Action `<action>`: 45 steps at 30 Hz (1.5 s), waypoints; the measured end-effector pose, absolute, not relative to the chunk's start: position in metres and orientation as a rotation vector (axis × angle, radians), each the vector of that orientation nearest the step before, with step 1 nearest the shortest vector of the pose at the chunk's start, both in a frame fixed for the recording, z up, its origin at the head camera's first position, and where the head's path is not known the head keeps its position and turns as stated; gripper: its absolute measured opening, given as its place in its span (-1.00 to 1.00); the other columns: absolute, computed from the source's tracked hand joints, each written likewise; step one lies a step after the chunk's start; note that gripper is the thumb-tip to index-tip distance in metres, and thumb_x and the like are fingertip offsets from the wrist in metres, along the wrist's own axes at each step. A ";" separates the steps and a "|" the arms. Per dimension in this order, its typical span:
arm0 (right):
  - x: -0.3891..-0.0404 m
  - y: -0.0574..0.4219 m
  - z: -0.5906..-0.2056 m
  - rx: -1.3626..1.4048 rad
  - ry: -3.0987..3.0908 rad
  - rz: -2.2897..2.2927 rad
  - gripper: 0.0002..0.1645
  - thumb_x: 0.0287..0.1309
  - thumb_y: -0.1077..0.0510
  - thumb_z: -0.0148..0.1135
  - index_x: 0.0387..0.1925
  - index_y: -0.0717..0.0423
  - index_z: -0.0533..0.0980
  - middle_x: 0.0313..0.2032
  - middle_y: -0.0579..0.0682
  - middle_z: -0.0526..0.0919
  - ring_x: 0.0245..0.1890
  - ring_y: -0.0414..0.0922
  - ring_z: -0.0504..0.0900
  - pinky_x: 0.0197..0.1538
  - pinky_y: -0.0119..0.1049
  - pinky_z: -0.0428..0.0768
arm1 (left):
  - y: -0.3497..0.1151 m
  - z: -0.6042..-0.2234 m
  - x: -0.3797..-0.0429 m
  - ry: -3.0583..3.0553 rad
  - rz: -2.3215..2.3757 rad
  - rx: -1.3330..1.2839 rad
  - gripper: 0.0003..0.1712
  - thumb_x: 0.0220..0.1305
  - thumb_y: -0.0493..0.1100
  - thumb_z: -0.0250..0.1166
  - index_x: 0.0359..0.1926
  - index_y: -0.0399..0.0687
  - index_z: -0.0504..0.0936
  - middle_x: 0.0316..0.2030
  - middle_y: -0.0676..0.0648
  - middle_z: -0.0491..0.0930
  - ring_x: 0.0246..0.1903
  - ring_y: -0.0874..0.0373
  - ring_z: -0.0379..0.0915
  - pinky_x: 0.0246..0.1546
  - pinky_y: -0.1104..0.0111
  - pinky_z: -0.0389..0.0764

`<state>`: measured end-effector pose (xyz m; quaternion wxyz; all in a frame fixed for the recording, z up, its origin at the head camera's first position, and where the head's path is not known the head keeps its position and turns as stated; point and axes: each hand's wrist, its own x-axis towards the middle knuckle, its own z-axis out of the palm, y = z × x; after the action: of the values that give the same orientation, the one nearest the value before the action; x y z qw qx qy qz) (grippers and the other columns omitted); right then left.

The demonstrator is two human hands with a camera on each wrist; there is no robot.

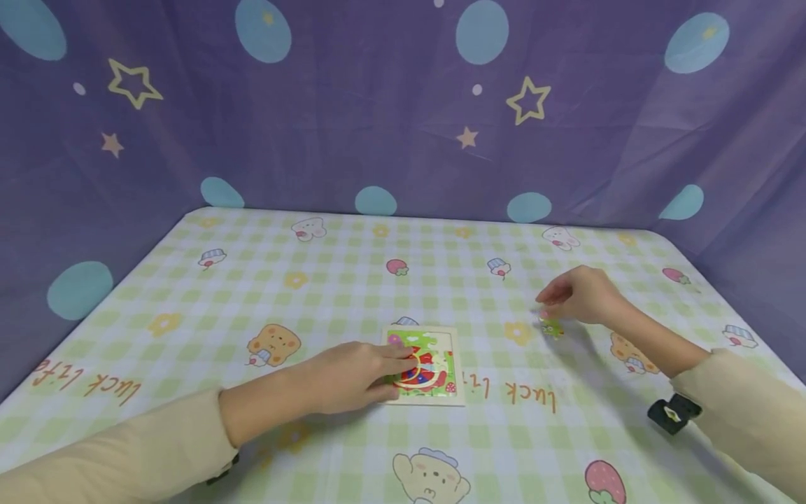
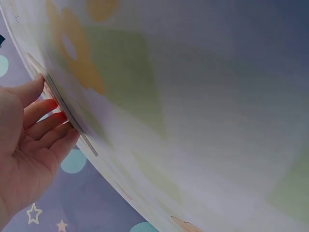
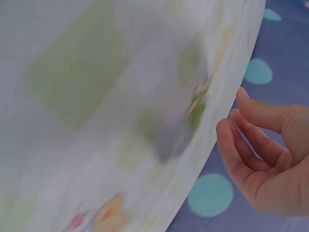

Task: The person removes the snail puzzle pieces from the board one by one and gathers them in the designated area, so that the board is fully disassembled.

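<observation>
A square jigsaw puzzle board (image 1: 459,371) with a pale wooden rim and a red, green and blue picture lies flat on the table. My left hand (image 1: 352,378) rests on its left side, fingers stretched over the picture. From the left wrist, the thumb and fingertips of that hand (image 2: 34,140) touch the board (image 2: 72,118), seen edge-on. Farther right, my right hand (image 1: 585,294) hovers above a small green puzzle piece (image 1: 552,327). The right wrist view has a gap between thumb and fingers of this hand (image 3: 270,150), with the blurred piece (image 3: 197,107) apart from them.
A green and white checked tablecloth (image 1: 340,287) printed with cakes, flowers and bears covers the table. Behind it hangs a purple curtain (image 1: 378,119) with stars and blue dots. A black wrist strap (image 1: 674,413) sits at the right sleeve.
</observation>
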<state>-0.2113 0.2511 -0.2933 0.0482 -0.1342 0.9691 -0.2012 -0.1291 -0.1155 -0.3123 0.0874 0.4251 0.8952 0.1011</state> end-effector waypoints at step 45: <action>-0.189 0.103 -0.302 -0.561 2.663 -0.761 -0.92 -0.04 0.17 0.48 -0.45 0.05 0.69 -0.48 -0.11 0.74 -0.48 -0.31 0.60 -0.34 -0.50 0.57 | -0.116 -0.313 -0.131 2.659 0.305 1.272 -0.46 0.32 0.02 0.22 0.26 -0.07 0.48 0.31 -0.09 0.40 0.31 0.06 0.35 0.26 0.20 0.48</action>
<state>-0.1890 0.1031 -0.3019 0.1572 -0.1959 0.9307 -0.2661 -0.1309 -0.1157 -0.3134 0.0890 0.4274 0.8938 0.1027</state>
